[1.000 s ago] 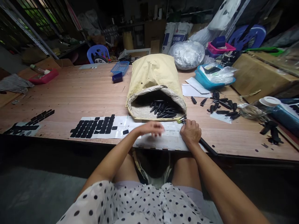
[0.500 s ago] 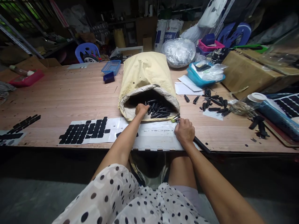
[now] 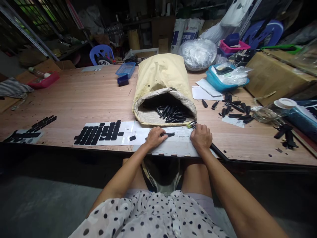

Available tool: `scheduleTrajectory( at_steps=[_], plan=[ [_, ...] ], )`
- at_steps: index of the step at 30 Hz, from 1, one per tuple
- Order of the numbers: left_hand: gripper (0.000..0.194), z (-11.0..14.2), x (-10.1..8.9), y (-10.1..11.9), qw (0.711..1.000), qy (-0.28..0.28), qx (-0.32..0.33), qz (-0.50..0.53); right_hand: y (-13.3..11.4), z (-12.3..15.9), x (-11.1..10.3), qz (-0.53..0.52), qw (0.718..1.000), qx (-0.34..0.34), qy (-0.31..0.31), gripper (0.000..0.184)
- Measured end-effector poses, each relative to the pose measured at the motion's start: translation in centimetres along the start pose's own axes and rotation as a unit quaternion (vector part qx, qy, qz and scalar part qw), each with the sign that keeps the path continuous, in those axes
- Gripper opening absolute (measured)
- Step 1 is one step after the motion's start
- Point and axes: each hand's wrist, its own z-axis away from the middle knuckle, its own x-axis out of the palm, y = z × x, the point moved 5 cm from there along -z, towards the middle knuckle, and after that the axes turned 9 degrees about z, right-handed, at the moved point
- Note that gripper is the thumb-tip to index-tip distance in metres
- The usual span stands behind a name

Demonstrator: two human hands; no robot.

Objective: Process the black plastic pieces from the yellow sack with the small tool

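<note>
My left hand (image 3: 156, 137) is closed on a slender black tapered piece (image 3: 170, 134), held over the white sheet (image 3: 178, 140) at the table's front edge. My right hand (image 3: 201, 136) grips a black-handled tool (image 3: 220, 153) that looks like a small hammer. Its metal and yellow-green head pokes out by the thumb, close to the sack's lower right corner. Straight ahead lies a pale yellow sack (image 3: 162, 72), its mouth facing me. Several black tapered pieces (image 3: 170, 114) like the held one lie loose in the mouth; the sack's depth is dark.
Rows of black rounded pads (image 3: 97, 133) lie on white paper to the left. Loose black parts (image 3: 232, 110) are scattered at right, before a blue basket (image 3: 223, 82) and a cardboard box (image 3: 277, 77). A small dark blue bin (image 3: 123, 80) stands left of the sack.
My left hand has come out of the sack's mouth toward me, bringing a black tapered piece over the white sheet. My right hand keeps its grip on the tool. The view has shifted slightly.
</note>
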Motion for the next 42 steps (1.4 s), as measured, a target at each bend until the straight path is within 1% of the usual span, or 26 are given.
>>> scheduleTrajectory(
  at_steps=[3,9,11,13,15,17,20,22,24,26,29,31,35,37,40,42],
  plan=[
    [0.016,0.0,0.5,-0.3,1.000,0.016,-0.006,0.004,0.1,0.0,0.0,-0.009,1.000,0.002,-0.004,0.029],
    [0.019,-0.2,0.6,-0.8,0.999,0.007,-0.016,0.032,0.7,-0.3,0.0,-0.040,0.999,0.008,-0.018,0.029],
    [0.017,-0.3,0.6,-0.8,0.999,0.008,-0.022,0.041,1.0,-0.4,-0.2,-0.064,0.998,0.011,-0.024,0.030],
    [0.016,-0.5,0.6,-0.8,0.998,0.005,-0.025,0.050,0.9,-0.3,-0.9,-0.106,0.994,0.014,-0.018,0.031],
    [0.016,-0.6,0.7,-0.8,0.998,0.000,-0.029,0.059,0.1,0.3,-2.0,-0.169,0.986,0.002,-0.002,0.033],
    [0.016,-0.7,0.8,-0.8,0.997,-0.002,-0.034,0.068,-1.4,1.3,-3.0,-0.244,0.969,-0.033,0.003,0.034],
    [0.016,-0.7,0.8,-0.8,0.996,-0.002,-0.035,0.079,-4.1,3.2,-3.8,-0.326,0.939,-0.102,-0.026,0.032],
    [0.016,-0.8,0.8,-0.8,0.996,-0.001,-0.033,0.081,-5.5,4.3,-3.9,-0.348,0.928,-0.132,-0.027,0.030],
    [0.015,-0.9,0.9,-0.8,0.996,0.000,-0.031,0.080,-6.3,5.1,-3.8,-0.347,0.927,-0.143,-0.005,0.030],
    [0.014,-1.0,1.0,-0.9,0.997,0.000,-0.030,0.074,-6.8,5.6,-3.6,-0.331,0.932,-0.146,0.013,0.031],
    [0.012,-1.0,1.1,-0.8,0.997,0.007,-0.033,0.070,-7.0,5.8,-3.1,-0.303,0.940,-0.155,0.007,0.030],
    [0.013,-1.0,1.1,-0.7,0.996,0.013,-0.036,0.076,-6.7,5.6,-3.1,-0.293,0.944,-0.150,0.006,0.029],
    [0.014,-0.9,1.0,-0.5,0.995,0.018,-0.040,0.087,-5.6,5.4,-3.7,-0.289,0.949,-0.119,0.037,0.029],
    [0.014,-0.9,1.0,-0.4,0.995,0.018,-0.043,0.085,-5.5,5.7,-3.7,-0.287,0.950,-0.122,0.032,0.029],
    [0.013,-0.9,0.9,-0.4,0.995,0.019,-0.046,0.081,-5.4,6.1,-3.4,-0.281,0.951,-0.130,0.008,0.028],
    [0.013,-0.8,0.9,-0.4,0.995,0.018,-0.045,0.082,-4.9,5.8,-3.5,-0.278,0.953,-0.118,0.016,0.029]
  ],
)
